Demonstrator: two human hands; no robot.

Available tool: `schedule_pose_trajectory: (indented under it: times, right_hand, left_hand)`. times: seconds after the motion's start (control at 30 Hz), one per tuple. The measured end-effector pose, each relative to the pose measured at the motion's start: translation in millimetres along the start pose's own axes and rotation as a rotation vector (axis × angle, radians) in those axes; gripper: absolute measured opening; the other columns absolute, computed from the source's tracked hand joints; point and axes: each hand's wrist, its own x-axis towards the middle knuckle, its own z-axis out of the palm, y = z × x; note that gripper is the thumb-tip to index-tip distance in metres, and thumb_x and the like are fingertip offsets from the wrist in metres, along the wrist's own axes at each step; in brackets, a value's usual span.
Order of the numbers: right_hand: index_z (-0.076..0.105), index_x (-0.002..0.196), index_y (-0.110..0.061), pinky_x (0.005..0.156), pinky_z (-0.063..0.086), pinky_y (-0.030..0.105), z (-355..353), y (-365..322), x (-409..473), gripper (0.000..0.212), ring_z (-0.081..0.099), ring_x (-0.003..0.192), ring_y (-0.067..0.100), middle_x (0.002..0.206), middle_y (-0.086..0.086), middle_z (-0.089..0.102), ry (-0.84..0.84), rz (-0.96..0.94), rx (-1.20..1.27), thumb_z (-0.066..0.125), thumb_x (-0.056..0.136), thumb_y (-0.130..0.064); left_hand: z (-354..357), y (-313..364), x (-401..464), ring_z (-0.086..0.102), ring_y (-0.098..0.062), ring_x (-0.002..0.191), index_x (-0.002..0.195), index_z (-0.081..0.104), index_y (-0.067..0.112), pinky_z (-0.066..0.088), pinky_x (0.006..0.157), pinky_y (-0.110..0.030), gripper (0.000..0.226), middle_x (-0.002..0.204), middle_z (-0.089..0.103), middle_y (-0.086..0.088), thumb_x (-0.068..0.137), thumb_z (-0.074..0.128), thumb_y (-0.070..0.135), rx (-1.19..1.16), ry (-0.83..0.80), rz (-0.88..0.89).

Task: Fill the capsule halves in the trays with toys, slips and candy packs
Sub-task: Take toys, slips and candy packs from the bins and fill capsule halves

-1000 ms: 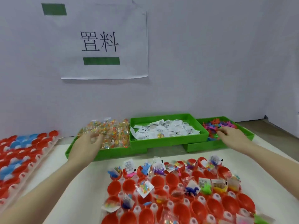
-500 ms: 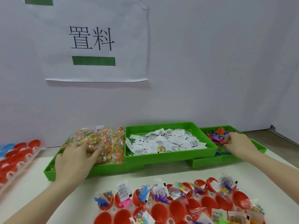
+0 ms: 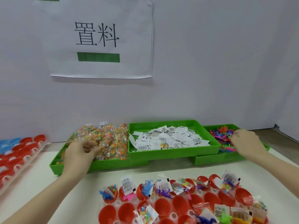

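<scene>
My left hand (image 3: 79,152) lay in the left green bin (image 3: 100,164), fingers curled into the heap of candy packs (image 3: 106,138). My right hand (image 3: 246,143) reached into the right bin of toys (image 3: 221,133), fingers bent among them; whether it held one I could not tell. Paper slips (image 3: 168,138) filled the middle bin. Red capsule halves (image 3: 163,206), some filled, sat in the near tray on the worktop (image 3: 40,191).
</scene>
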Motion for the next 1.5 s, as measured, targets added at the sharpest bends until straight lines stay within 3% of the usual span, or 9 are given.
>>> schedule_pose_trajectory:
  times: [0.23, 0.47, 0.57, 0.67, 0.8, 0.93, 1.03, 1.13, 1.5]
  right_hand:
    - [0.038, 0.049, -0.006, 0.053, 0.029, 0.029, -10, -24, -6, 0.03, 0.036, 0.05, 0.021, 0.047, 0.011, 0.041, 0.227, 0.013, 0.265, 0.044, 0.078, 0.0]
    - [0.046, 0.061, -0.006, 0.06, 0.025, 0.032, -6, -90, -10, 0.025, 0.034, 0.062, 0.02, 0.062, 0.014, 0.041, -0.095, -0.239, 0.388, 0.037, 0.084, -0.001]
    - [0.051, 0.063, -0.008, 0.069, 0.039, 0.033, 3, -108, -16, 0.027, 0.049, 0.073, 0.024, 0.073, 0.014, 0.055, -0.217, -0.304, 0.255, 0.037, 0.086, -0.003]
    - [0.06, 0.095, -0.012, 0.076, 0.041, 0.026, 14, -117, -20, 0.027, 0.056, 0.098, 0.022, 0.104, 0.007, 0.061, -0.341, -0.343, 0.171, 0.033, 0.093, -0.007]
    - [0.05, 0.127, -0.008, 0.061, 0.039, 0.016, 24, -123, -21, 0.033, 0.054, 0.074, 0.01, 0.104, 0.006, 0.059, -0.455, -0.352, 0.164, 0.046, 0.095, -0.014]
    - [0.07, 0.088, -0.001, 0.072, 0.044, 0.027, 21, -123, -14, 0.02, 0.056, 0.069, 0.018, 0.077, 0.002, 0.062, -0.453, -0.357, 0.051, 0.062, 0.083, -0.019]
    - [0.072, 0.089, -0.011, 0.074, 0.049, 0.03, 15, -123, -13, 0.019, 0.061, 0.084, 0.017, 0.087, -0.003, 0.065, -0.384, -0.348, 0.055, 0.073, 0.075, -0.025]
    - [0.07, 0.083, -0.014, 0.065, 0.043, 0.027, 11, -123, -15, 0.017, 0.058, 0.077, 0.017, 0.078, -0.003, 0.062, -0.298, -0.35, 0.107, 0.075, 0.073, -0.025]
    - [0.066, 0.074, -0.009, 0.053, 0.035, 0.018, 3, -116, -9, 0.016, 0.052, 0.069, 0.008, 0.072, -0.005, 0.06, -0.399, -0.213, 0.306, 0.056, 0.086, -0.008]
  left_hand:
    - [-3, 0, -1, 0.056, -0.03, 0.089, 0.105, 0.061, 0.001, 0.045, 0.084, -0.04, 0.021, 0.097, 0.063, -0.014, 0.087, 0.052, -0.002, 0.018, 0.046, 0.014]
    - [-5, 27, -25, 0.057, -0.024, 0.093, 0.099, 0.067, 0.008, 0.041, 0.083, -0.032, 0.031, 0.101, 0.065, -0.01, 0.089, 0.042, -0.007, -0.295, 0.361, -0.007]
    - [-9, 48, -48, 0.058, -0.019, 0.085, 0.084, 0.064, 0.023, 0.043, 0.081, -0.029, 0.033, 0.088, 0.064, 0.0, 0.09, 0.047, -0.005, -0.527, 0.326, -0.013]
    - [-18, 61, -68, 0.06, -0.005, 0.08, 0.079, 0.061, 0.031, 0.051, 0.077, -0.018, 0.033, 0.085, 0.063, 0.009, 0.091, 0.051, 0.001, -0.692, 0.254, -0.024]
    - [-28, 68, -75, 0.061, 0.003, 0.077, 0.088, 0.062, 0.027, 0.045, 0.061, 0.0, 0.02, 0.089, 0.065, 0.006, 0.09, 0.055, 0.009, -0.846, 0.161, -0.111]
    - [-33, 73, -75, 0.064, 0.004, 0.066, 0.089, 0.064, 0.025, 0.045, 0.058, -0.002, 0.014, 0.073, 0.069, 0.008, 0.086, 0.058, 0.012, -0.933, 0.08, -0.146]
    - [-32, 76, -77, 0.064, 0.005, 0.063, 0.082, 0.065, 0.019, 0.046, 0.056, -0.004, 0.014, 0.065, 0.07, 0.012, 0.083, 0.06, 0.006, -0.948, 0.033, -0.131]
    - [-31, 78, -80, 0.064, 0.002, 0.059, 0.077, 0.066, 0.016, 0.049, 0.053, -0.009, 0.013, 0.061, 0.069, 0.01, 0.08, 0.063, 0.004, -0.959, 0.008, -0.137]
    - [-30, 86, -86, 0.064, -0.003, 0.055, 0.076, 0.068, 0.016, 0.052, 0.051, -0.015, 0.014, 0.061, 0.068, 0.007, 0.08, 0.063, 0.003, -0.93, -0.05, -0.097]
